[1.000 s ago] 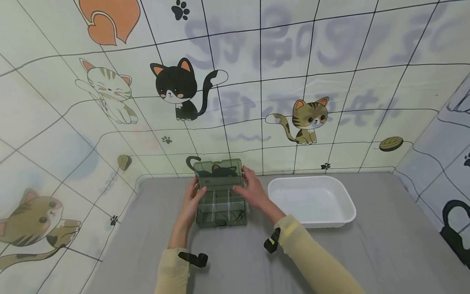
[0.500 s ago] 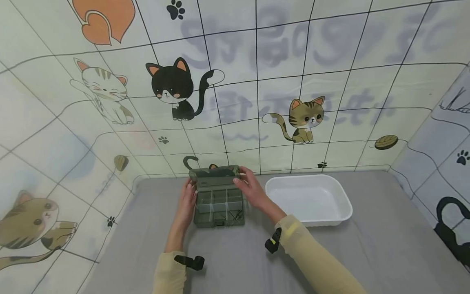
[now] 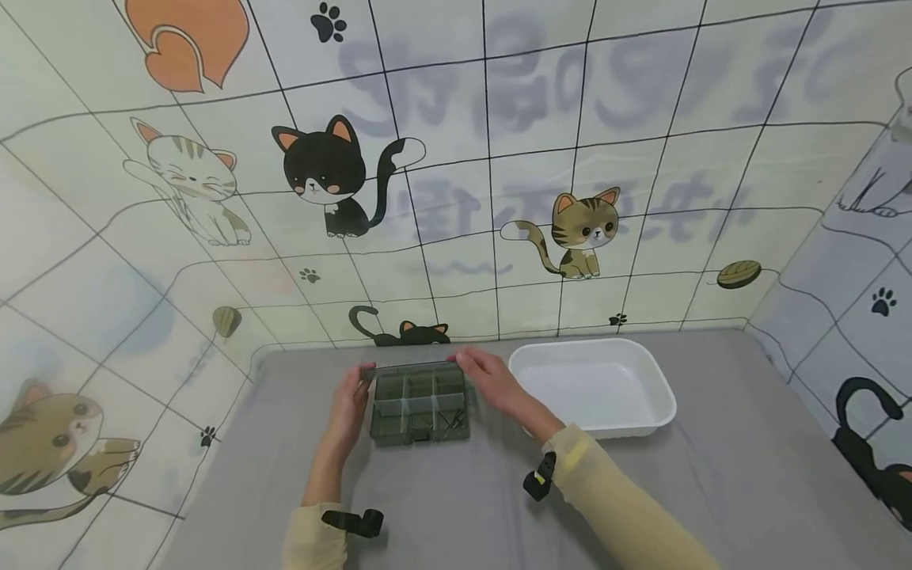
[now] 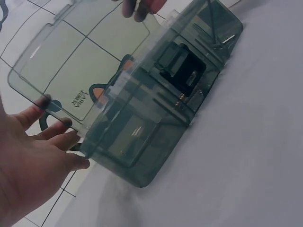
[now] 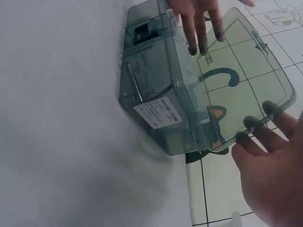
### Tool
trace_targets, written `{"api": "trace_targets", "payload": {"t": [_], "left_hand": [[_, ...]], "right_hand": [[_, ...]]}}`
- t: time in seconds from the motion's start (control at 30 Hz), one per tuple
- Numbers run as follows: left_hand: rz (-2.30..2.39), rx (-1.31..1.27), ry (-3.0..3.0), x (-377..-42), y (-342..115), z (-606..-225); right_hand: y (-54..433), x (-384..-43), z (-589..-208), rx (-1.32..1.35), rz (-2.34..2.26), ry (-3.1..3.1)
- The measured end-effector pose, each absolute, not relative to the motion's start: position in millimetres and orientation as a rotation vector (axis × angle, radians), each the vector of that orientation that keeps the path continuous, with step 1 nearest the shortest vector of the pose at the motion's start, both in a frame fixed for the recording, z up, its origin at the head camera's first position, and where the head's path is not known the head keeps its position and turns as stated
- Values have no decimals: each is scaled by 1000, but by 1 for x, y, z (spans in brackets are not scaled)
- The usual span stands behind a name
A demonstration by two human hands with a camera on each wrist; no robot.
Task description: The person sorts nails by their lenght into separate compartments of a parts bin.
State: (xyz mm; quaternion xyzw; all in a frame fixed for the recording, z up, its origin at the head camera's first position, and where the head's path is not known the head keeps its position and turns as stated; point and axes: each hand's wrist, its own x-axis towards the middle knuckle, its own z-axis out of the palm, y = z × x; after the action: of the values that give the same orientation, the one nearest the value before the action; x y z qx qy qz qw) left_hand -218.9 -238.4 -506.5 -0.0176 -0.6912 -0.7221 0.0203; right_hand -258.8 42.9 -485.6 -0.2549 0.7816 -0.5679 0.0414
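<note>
A translucent green compartment box (image 3: 409,435) stands on the grey cloth with its hinged lid (image 5: 241,61) raised. From the head the lid looks almost edge-on. My left hand (image 3: 347,408) touches the lid's left side, and its fingertips show through the clear plastic in the left wrist view. At the opposite side, my right hand (image 3: 495,386) has its fingertips behind the lid's edge, with the thumb close to that edge. Thin metal pieces (image 3: 450,419) lie in the front compartments, too small to identify. A dark latch (image 4: 182,68) sits on the box's front.
To the right of the box is a white plastic tray (image 3: 591,388), close beside my right forearm. Grey cloth (image 3: 456,507) covers the table. A cat-printed curtain (image 3: 456,198) hangs along the back and sides.
The lid has tilted forward from facing the head camera to nearly edge-on. Both hands have moved with it, and the thumbs no longer lie over its front. The box stays on the cloth.
</note>
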Motion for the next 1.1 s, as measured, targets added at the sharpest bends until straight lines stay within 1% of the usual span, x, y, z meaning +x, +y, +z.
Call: {"api": "trace_targets", "payload": {"t": [0.27, 0.47, 0.73, 1.03, 1.1], "left_hand": [[-2125, -16, -2302, -205, -242, -502], [-2005, -32, -2427, -192, -246, -511], [-1845, -20, -2540, -185, -248, -521], [-1827, -44, -2523, -184, -245, -535], [-1847, -31, -2510, -182, -242, -531]], "right_hand": [[51, -250, -485, -922, -1450, 2457], [52, -243, -487, -1048, -1257, 2490], [48, -233, -487, -1207, -985, 2616], [47, -223, -494, -1169, -845, 2663], [47, -223, -497, -1172, -838, 2673]]}}
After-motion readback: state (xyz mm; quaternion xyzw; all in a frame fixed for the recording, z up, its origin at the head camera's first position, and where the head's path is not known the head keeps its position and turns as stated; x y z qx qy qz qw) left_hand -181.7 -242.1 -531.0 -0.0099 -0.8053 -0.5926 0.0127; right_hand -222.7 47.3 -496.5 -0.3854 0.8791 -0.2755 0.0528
